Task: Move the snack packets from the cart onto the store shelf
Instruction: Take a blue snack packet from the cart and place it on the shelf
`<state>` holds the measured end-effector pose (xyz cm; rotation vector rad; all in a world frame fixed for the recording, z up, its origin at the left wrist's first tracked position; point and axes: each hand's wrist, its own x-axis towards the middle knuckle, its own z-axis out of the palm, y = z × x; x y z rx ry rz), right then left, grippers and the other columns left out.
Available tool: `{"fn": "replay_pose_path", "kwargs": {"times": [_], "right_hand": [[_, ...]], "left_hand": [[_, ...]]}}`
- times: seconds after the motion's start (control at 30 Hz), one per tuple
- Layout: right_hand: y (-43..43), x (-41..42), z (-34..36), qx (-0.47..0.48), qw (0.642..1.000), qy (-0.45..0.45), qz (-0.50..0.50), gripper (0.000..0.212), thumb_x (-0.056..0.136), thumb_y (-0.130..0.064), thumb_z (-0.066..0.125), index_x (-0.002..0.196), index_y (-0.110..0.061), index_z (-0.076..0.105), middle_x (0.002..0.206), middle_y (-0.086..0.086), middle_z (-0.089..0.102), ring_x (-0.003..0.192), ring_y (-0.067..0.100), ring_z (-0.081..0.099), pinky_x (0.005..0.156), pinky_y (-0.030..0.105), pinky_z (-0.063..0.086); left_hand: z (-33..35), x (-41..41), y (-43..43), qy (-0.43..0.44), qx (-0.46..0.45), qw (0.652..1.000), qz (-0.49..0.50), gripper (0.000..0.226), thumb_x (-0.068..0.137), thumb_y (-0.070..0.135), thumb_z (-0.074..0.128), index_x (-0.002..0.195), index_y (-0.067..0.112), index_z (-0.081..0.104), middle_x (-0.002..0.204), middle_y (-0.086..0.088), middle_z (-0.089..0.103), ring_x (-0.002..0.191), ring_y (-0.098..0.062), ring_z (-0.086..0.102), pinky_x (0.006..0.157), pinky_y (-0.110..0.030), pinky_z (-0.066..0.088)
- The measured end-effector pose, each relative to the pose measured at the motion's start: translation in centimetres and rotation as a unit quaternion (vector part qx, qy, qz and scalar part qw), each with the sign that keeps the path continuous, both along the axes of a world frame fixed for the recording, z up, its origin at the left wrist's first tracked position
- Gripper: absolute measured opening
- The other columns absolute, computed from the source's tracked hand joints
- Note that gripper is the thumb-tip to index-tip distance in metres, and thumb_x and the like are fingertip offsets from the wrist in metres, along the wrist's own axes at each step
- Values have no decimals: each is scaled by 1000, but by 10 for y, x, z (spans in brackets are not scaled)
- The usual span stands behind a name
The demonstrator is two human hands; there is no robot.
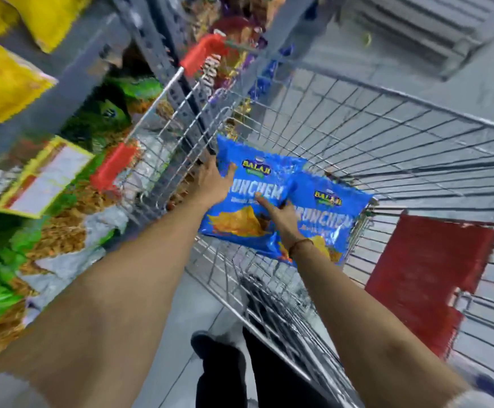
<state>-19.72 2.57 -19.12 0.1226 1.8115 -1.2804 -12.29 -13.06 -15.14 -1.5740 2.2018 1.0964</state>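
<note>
Two blue snack packets lie side by side inside the wire cart (387,119). My left hand (214,184) grips the left edge of the left blue packet (248,219), thumb on its front. My right hand (281,217) rests between the two packets with a finger stretched onto the left one; it partly covers the right blue packet (337,222), and I cannot tell which packet it holds. The store shelf (72,83) stands to the left, filled with yellow and green packets.
A red flap (428,278) hangs on the cart's near right side. Red handle pieces (113,169) sit on the cart rim next to the shelf. Green snack bags (10,260) and yellow bags (1,83) crowd the shelf. My dark trousers and shoe show below.
</note>
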Motion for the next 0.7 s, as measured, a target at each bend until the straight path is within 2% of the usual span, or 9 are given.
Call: {"fn": "replay_pose_path", "kwargs": {"times": [0.07, 0.13, 0.2, 0.27, 0.33, 0.4, 0.5, 0.63, 0.7], "right_hand": [[-6, -3, -16, 9, 1000, -8, -8, 74, 70, -27, 84, 131, -5, 48, 126, 12, 64, 114, 26, 63, 100, 45, 50], [-10, -5, -30, 9, 1000, -14, -5, 79, 67, -29, 85, 132, -8, 46, 118, 8, 68, 102, 18, 68, 98, 46, 51], [-12, -7, -41, 3, 999, -25, -22, 83, 64, -30, 87, 132, -9, 44, 115, 7, 69, 99, 19, 69, 98, 48, 51], [-13, -10, -45, 17, 999, -16, -32, 84, 60, -39, 88, 129, -14, 47, 115, 5, 69, 97, 21, 68, 94, 44, 54], [-12, -10, -42, 24, 999, -8, -30, 80, 57, -46, 88, 123, -18, 52, 107, 4, 71, 86, 19, 67, 80, 38, 57], [-13, -11, -37, -8, 999, -13, -43, 65, 62, -37, 87, 117, -18, 59, 103, 3, 72, 85, 16, 69, 76, 33, 56], [-12, -18, -20, -52, 998, -21, -39, 42, 70, -23, 84, 106, -17, 64, 103, 2, 73, 91, 13, 71, 75, 27, 58], [-12, -33, 14, -76, 997, -13, -22, 46, 71, -22, 84, 110, -10, 64, 107, 10, 74, 88, 18, 72, 68, 25, 59], [-12, -39, 36, -88, 996, 3, -5, 52, 69, -25, 85, 113, -7, 62, 104, 9, 74, 87, 21, 73, 71, 30, 58]], "left_hand": [[-23, 0, 0, -33, 20, 999, -4, 77, 89, 55, 42, 144, 7, 16, 145, -28, 33, 129, -44, 36, 106, -48, 32], [-39, 0, 2, -62, 35, 997, 14, 83, 87, 58, 45, 143, 3, 17, 143, -28, 36, 126, -44, 40, 104, -44, 35], [-50, -1, 4, -67, 61, 995, 33, 84, 86, 60, 44, 140, -2, 27, 144, -27, 36, 129, -41, 38, 104, -42, 33], [-56, -3, 5, -63, 119, 988, 79, 90, 81, 68, 41, 141, 3, 27, 149, -20, 32, 133, -37, 34, 109, -44, 29], [-55, -3, 5, -60, 170, 974, 141, 98, 73, 78, 39, 142, 10, 24, 149, -16, 31, 132, -37, 35, 107, -47, 32], [-48, -3, 5, -52, 188, 966, 169, 105, 66, 85, 37, 141, 13, 26, 148, -15, 34, 129, -36, 38, 98, -45, 34], [-31, -1, 5, -24, 222, 960, 168, 114, 56, 91, 37, 142, 17, 25, 150, -12, 31, 131, -35, 36, 101, -48, 32], [0, 5, 4, 45, 256, 953, 158, 126, 38, 93, 50, 140, 21, 34, 145, -8, 41, 126, -33, 45, 105, -51, 37], [19, 10, 7, 84, 225, 959, 153, 119, 42, 90, 55, 137, 21, 39, 142, -5, 45, 123, -29, 48, 100, -41, 39]]}}
